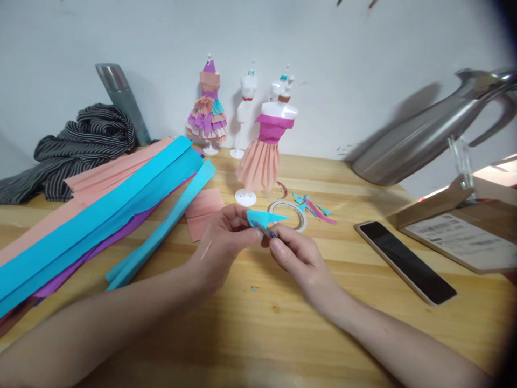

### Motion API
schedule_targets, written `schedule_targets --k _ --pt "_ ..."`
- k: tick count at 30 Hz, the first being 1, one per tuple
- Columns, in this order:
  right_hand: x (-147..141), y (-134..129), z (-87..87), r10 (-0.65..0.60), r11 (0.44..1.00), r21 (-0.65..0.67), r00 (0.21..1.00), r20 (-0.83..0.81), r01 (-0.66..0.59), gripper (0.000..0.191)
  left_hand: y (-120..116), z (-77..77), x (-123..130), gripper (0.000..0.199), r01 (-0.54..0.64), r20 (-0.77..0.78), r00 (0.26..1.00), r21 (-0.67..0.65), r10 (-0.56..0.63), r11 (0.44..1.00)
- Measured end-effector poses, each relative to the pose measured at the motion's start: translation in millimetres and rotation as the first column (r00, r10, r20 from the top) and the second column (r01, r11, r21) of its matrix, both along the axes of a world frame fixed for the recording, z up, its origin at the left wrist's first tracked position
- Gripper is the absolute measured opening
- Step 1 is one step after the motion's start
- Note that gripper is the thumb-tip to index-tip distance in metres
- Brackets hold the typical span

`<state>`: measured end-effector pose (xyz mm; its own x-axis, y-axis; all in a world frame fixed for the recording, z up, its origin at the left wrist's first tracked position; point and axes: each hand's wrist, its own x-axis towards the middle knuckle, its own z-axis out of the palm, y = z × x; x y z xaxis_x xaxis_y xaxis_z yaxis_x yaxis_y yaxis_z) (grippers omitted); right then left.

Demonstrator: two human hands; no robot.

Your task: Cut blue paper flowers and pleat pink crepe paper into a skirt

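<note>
Between thumb and fingers, my left hand (224, 240) pinches a small pointed piece of turquoise paper (266, 218). My right hand (297, 253) is closed on a small tool with a dark blue part (272, 234), perhaps scissors, mostly hidden by the fingers; its metal part meets the paper's lower edge. Just behind the hands stands a mannequin (270, 129) in a magenta top and pleated peach skirt. A roll of tape (301, 222) lies behind my right hand, beside turquoise and magenta scraps (319, 210).
Long turquoise paper strips (100, 215) and a peach sheet (204, 207) lie left. Further back are a ruffled-dress mannequin (207, 110), striped cloth (86, 134) and a bottle (125, 99). On the right are a phone (406, 261), a cardboard box (464, 226) and a metal jug (420, 129).
</note>
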<state>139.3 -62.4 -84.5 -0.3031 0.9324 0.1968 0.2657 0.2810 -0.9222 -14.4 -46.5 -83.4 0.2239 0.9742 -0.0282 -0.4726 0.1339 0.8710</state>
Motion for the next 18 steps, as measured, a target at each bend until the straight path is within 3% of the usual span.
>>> schedule_targets --k 8,18 --pt "-0.2 -3.0 -10.3 0.011 0.986 -0.160 0.983 -0.185 -0.041 0.043 -4.4 -0.2 1.3 0.012 0.001 0.026 1.000 -0.026 0.000 1.000" --pt "-1.2 -6.8 -17.5 0.006 0.967 -0.240 0.951 -0.310 -0.084 0.040 -7.4 2.0 2.6 0.012 0.013 0.061 0.998 -0.072 -0.009 0.997"
